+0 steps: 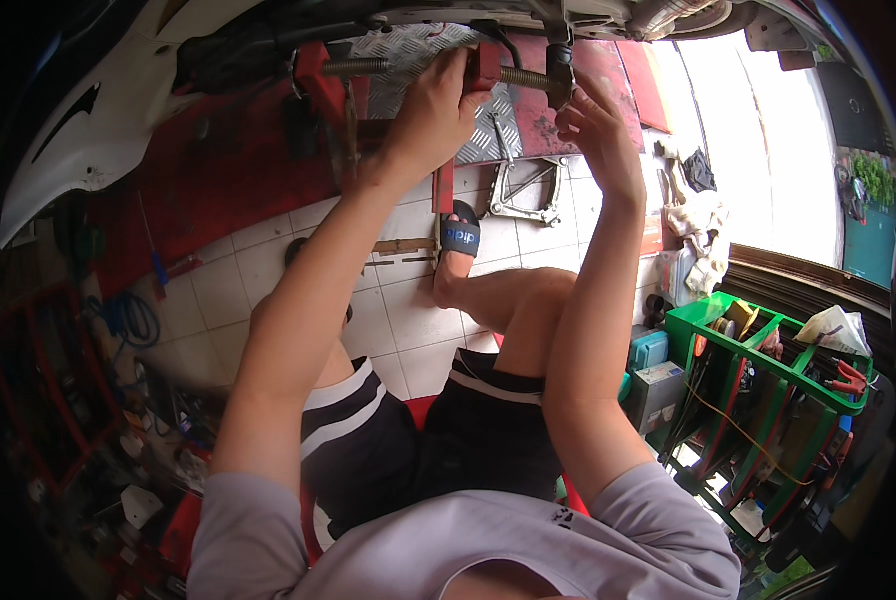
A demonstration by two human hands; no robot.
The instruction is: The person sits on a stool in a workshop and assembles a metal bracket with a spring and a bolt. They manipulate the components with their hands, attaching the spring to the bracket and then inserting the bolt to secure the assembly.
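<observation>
Overhead at the top middle is a red clamp-like stand with threaded rods. My left hand [436, 120] is closed around its right red block [483, 68], thumb along the lower edge; some fingers are hidden behind it. From that block a threaded rod [524, 79] runs right to a dark metal bracket [561, 72] hanging from the vehicle's underside. My right hand [600, 135] is raised beside the bracket, fingers loosely bent and apart, the uppermost fingertips at or near the rod's end. Further left sits another red block [315, 75] with its own threaded rod [356, 67].
A red platform [258, 180] with metal tread plate lies below the hands. A silver metal stand part [530, 192] lies on the tiled floor [408, 320]. At right stands a green tool rack [748, 345] beside a grey box [656, 396]. A blue hose [128, 320] coils at left.
</observation>
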